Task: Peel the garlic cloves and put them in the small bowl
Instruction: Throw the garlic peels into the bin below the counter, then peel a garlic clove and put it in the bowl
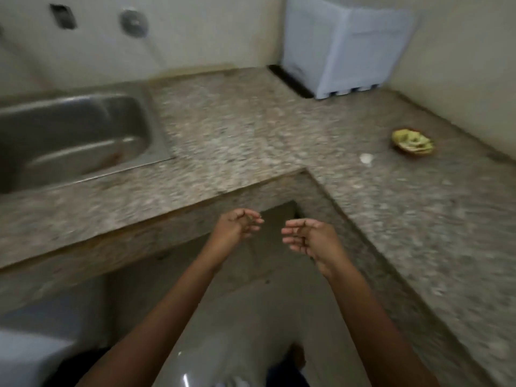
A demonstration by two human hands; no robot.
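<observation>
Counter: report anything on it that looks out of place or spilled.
One small white piece lies loose on the counter, near the small bowl but apart from it, not inside. Too blurred to tell clove from peel. Nothing else stands out.

Dim, soft indoor light; heavy motion blur, wide-angle edge warp.

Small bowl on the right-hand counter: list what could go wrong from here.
1. The small bowl stands well to the right of the left hand and right hand, which hold nothing; a hasty reach could tip it.
2. A white piece lies loose on the counter beside the bowl; a sweeping arm might knock it off.
3. The bowl already looks full of yellowish bits, so anything added may spill.
</observation>
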